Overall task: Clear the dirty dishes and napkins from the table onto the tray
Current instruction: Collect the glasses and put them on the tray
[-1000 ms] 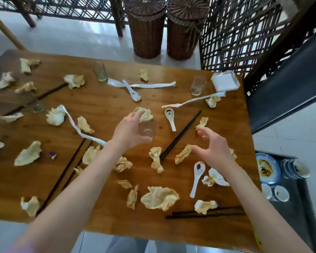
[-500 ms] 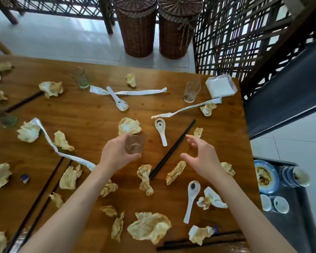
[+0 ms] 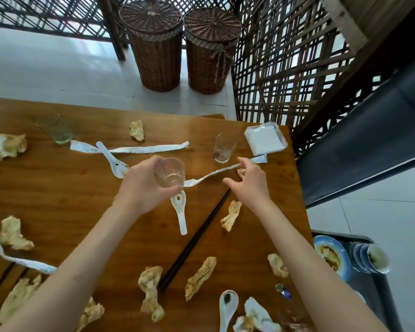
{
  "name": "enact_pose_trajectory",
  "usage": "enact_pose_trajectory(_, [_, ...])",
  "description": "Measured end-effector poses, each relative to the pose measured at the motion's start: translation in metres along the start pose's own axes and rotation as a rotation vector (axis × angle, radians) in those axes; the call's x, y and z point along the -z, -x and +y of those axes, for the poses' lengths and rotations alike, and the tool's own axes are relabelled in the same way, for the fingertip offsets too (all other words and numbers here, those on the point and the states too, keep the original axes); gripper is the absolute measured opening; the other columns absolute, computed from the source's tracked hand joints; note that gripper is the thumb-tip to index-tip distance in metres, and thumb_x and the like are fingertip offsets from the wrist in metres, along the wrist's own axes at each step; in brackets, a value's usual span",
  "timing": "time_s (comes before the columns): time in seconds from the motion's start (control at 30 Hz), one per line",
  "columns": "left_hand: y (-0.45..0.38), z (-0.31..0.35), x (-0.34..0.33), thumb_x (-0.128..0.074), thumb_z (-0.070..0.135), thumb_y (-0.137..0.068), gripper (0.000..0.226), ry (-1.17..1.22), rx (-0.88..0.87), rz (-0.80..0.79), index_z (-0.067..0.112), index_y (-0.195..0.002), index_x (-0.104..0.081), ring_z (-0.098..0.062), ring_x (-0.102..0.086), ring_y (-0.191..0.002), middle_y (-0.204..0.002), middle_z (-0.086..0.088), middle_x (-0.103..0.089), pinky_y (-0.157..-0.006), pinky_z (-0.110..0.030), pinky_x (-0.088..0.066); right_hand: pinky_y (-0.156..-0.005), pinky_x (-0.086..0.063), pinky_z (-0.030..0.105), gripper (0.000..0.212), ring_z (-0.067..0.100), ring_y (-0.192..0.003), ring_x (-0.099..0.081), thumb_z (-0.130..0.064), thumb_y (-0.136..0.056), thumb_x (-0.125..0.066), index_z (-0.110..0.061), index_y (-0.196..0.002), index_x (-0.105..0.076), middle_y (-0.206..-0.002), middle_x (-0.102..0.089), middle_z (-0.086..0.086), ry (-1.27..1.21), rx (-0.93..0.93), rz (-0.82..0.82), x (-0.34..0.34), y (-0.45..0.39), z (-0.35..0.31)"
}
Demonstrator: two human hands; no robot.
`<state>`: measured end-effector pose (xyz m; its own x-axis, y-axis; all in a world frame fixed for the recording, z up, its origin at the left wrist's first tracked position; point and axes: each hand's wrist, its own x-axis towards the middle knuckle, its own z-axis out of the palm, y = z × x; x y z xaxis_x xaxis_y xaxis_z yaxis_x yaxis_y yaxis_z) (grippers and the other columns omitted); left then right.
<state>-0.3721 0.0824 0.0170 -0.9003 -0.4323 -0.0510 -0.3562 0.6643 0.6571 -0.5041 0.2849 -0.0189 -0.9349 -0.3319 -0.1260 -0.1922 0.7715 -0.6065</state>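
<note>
The left hand [image 3: 141, 188] grips a small clear drinking glass [image 3: 170, 172], fingers and thumb curled round its wall, holding it lifted off the brown wooden bench [image 3: 58, 188] and tilted so its mouth faces the camera. Just below it a white ceramic soup spoon [image 3: 180, 212] lies on the bench, beside a pair of black chopsticks [image 3: 197, 238]. The right hand [image 3: 249, 185] hovers with its fingers [image 3: 243, 164] loosely spread and holding nothing, just short of a second clear glass [image 3: 223, 147] that stands upright near the far edge. One fingertip seems to touch a long white paper strip [image 3: 213, 174], though the blur makes that uncertain. Crumpled, stained yellowish napkins [image 3: 151, 293] lie scattered across the bench. At the right, below the bench edge, a dark tray [image 3: 379, 298] carries a blue-rimmed dirty plate [image 3: 331, 256] and stacked blue cups [image 3: 369, 258].
</note>
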Motion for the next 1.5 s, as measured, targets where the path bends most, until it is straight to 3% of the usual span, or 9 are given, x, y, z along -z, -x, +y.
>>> enact_pose_trajectory(0.13, [-0.022, 0.008, -0.007, -0.083, 0.044, -0.06, 0.056, -0.003, -0.005, 0.024, 0.023, -0.107, -0.06, -0.012, -0.06, -0.086, -0.095, 0.008, -0.064, -0.072, -0.031, -0.053, -0.1, -0.046, 0.038, 0.087, 0.023, -0.125, -0.048, -0.036, -0.069, -0.081, -0.014, -0.14, -0.036, -0.137, -0.05, 0.008, -0.023, -0.018, 0.07, -0.011, -0.034, 0.003])
enact_pose_trajectory(0.33, [-0.034, 0.003, -0.006, -0.083, 0.042, -0.062, 0.053, -0.014, -0.004, 0.022, 0.025, -0.107, -0.059, -0.009, -0.059, -0.083, -0.093, 0.011, -0.063, -0.062, -0.019, -0.045, -0.103, -0.041, 0.041, 0.099, 0.025, -0.13, -0.042, -0.036, -0.067, -0.083, -0.015, -0.145, -0.026, -0.145, -0.04, 0.008, -0.128, -0.075, 0.093, -0.026, -0.069, -0.003])
enact_pose_trajectory(0.63, [-0.022, -0.001, -0.003, -0.083, 0.047, -0.061, 0.052, -0.034, 0.028, -0.002, 0.028, -0.103, -0.059, -0.008, -0.059, -0.085, -0.094, 0.012, -0.064, -0.066, -0.018, -0.048, -0.088, -0.046, 0.027, 0.072, 0.022, -0.115, -0.055, -0.025, -0.068, -0.083, -0.013, -0.128, -0.045, -0.126, -0.058, 0.005, -0.189, -0.049, 0.128, -0.034, -0.081, -0.01])
enact_pose_trajectory(0.83, [-0.012, 0.003, 0.002, -0.082, 0.048, -0.061, 0.057, -0.061, 0.042, -0.01, 0.025, -0.109, -0.06, -0.01, -0.058, -0.089, -0.098, 0.011, -0.064, -0.07, -0.024, -0.053, -0.081, -0.046, 0.021, 0.067, 0.018, -0.105, -0.059, -0.025, -0.065, -0.084, -0.013, -0.122, -0.051, -0.116, -0.062, 0.003, -0.201, 0.0, 0.142, -0.027, -0.068, -0.008])
enact_pose_trajectory(1.03, [0.013, 0.016, 0.01, -0.083, 0.046, -0.06, 0.058, -0.048, 0.039, 0.013, 0.024, -0.109, -0.06, -0.009, -0.057, -0.09, -0.098, 0.01, -0.064, -0.068, -0.018, -0.048, -0.072, -0.041, 0.008, 0.064, 0.007, -0.094, -0.057, -0.029, -0.063, -0.085, -0.015, -0.117, -0.053, -0.111, -0.064, -0.001, -0.261, 0.061, 0.139, 0.005, -0.026, -0.013])
enact_pose_trajectory(1.17, [0.042, 0.029, 0.015, -0.083, 0.047, -0.059, 0.057, -0.044, 0.026, 0.026, 0.026, -0.107, -0.059, -0.004, -0.054, -0.083, -0.092, 0.013, -0.06, -0.064, -0.013, -0.04, -0.082, -0.05, 0.021, 0.063, 0.005, -0.093, -0.058, -0.033, -0.062, -0.086, -0.02, -0.115, -0.053, -0.105, -0.063, -0.008, -0.271, 0.073, 0.156, 0.034, 0.026, -0.015])
enact_pose_trajectory(1.27, [0.068, 0.04, 0.017, -0.081, 0.051, -0.058, 0.054, -0.06, 0.007, 0.015, 0.029, -0.102, -0.058, -0.005, -0.055, -0.084, -0.092, 0.013, -0.062, -0.071, -0.024, -0.047, -0.086, -0.052, 0.029, 0.058, 0.003, -0.091, -0.058, -0.035, -0.063, -0.085, -0.024, -0.11, -0.053, -0.099, -0.057, -0.016, -0.275, 0.065, 0.159, 0.05, 0.073, -0.009])
enact_pose_trajectory(1.33, [0.086, 0.048, 0.015, -0.078, 0.053, -0.056, 0.058, -0.057, -0.016, -0.007, 0.026, -0.104, -0.06, -0.01, -0.056, -0.088, -0.093, 0.01, -0.063, -0.075, -0.03, -0.048, -0.08, -0.052, 0.021, 0.057, 0.002, -0.089, -0.059, -0.036, -0.063, -0.084, -0.026, -0.109, -0.052, -0.099, -0.057, -0.017, -0.286, 0.048, 0.169, 0.058, 0.106, -0.001])
enact_pose_trajectory(1.5, [0.136, 0.072, 0.004, -0.076, 0.055, -0.057, 0.061, -0.101, -0.127, -0.119, 0.025, -0.107, -0.059, -0.013, -0.057, -0.087, -0.095, 0.008, -0.063, -0.071, -0.026, -0.044, -0.068, -0.044, 0.005, 0.059, -0.003, -0.084, -0.056, -0.037, -0.062, -0.084, -0.026, -0.11, -0.052, -0.1, -0.058, -0.015, -0.309, -0.014, 0.247, 0.074, 0.187, 0.023])
